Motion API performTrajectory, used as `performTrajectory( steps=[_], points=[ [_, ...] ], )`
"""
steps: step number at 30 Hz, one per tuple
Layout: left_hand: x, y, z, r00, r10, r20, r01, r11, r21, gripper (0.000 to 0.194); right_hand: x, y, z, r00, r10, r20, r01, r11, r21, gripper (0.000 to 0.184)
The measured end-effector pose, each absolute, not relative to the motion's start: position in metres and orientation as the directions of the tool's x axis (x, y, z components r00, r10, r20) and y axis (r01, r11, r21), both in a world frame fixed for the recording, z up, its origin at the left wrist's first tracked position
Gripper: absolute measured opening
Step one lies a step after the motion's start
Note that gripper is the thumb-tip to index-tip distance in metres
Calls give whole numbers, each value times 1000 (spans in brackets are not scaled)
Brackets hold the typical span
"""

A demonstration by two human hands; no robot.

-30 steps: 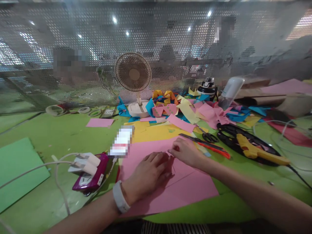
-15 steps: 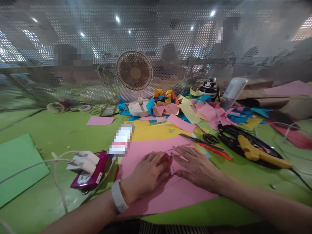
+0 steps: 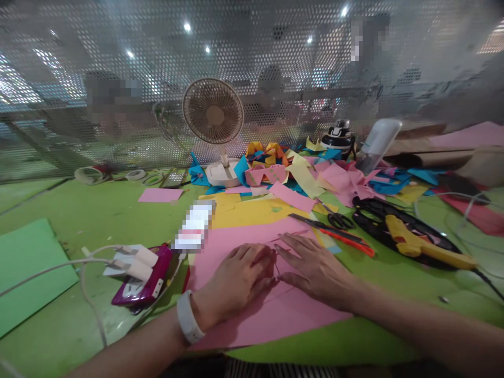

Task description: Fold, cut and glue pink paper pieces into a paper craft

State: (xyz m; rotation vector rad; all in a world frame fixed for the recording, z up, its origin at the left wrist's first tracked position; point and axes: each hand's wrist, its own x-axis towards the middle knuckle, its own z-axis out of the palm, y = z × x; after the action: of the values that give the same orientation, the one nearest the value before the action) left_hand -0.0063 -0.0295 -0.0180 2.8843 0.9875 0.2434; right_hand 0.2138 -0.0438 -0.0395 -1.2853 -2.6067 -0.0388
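A large pink sheet of paper [image 3: 303,320] lies in front of me, and the lines of a smaller pink piece show on it between my hands. My left hand [image 3: 240,278], with a pale band at the wrist, rests on the paper. Its fingers curl together over the edge of the smaller piece and partly hide it. My right hand [image 3: 315,268] lies flat from the right with fingers spread, pressing on the same pink paper. Just beyond it are an orange-handled cutter [image 3: 346,240], a dark blade or ruler [image 3: 307,220] and black scissors [image 3: 339,219].
A phone [image 3: 195,226] and a purple power strip [image 3: 144,283] with white plugs and cables sit left. Behind are a fan [image 3: 214,113] and paper scraps [image 3: 342,181]. A yellow glue gun [image 3: 429,247] rests on a black tray at right; green paper [image 3: 35,273] lies far left.
The camera view has shifted slightly. Both hands stay almost in the same place on the pink paper, with no clear change in their grip.
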Motion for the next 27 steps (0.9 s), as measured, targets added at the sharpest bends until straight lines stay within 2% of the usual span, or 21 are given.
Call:
performTrajectory(
  steps=[7,27],
  points=[
    [-5,-30,-17,771,621,142,603,-783,150,46,213,-45,-36,-575,793,200,790,602,-115,57],
    [-5,-30,-17,764,622,169,602,-782,158,43,210,-43,-38,-554,806,209,806,582,-108,59]
  ],
)
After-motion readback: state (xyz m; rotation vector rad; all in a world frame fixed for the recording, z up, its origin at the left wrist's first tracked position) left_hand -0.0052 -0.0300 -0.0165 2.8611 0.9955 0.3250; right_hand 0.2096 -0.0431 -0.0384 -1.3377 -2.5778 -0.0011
